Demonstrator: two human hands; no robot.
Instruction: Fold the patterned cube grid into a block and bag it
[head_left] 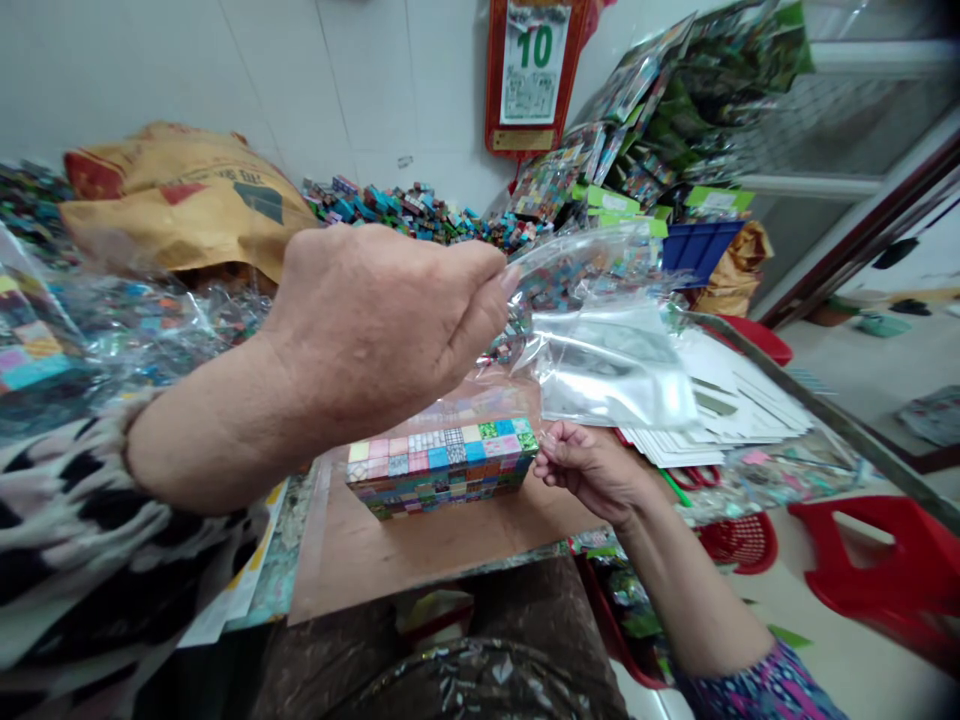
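My left hand (382,315) is large and close to the camera, its fingers and thumb pinched on a clear plastic film (585,245) that trails to the right. Below it, an oblong block of patchwork-coloured squares (442,465) lies on a brown board (420,550). At the block's right end is my right hand (577,465), its thumb and fingertips pinched together by the corner. What those fingertips hold is too small to make out. Part of the block's upper side is behind my left wrist.
Clear plastic sleeves (615,370) lie behind my right hand, beside a fanned stack of white cards (727,390). Red-handled scissors (697,478) sit near the cards. Many small colourful blocks (405,210) are heaped along the wall by a yellow sack (180,200). A red stool (885,560) stands right.
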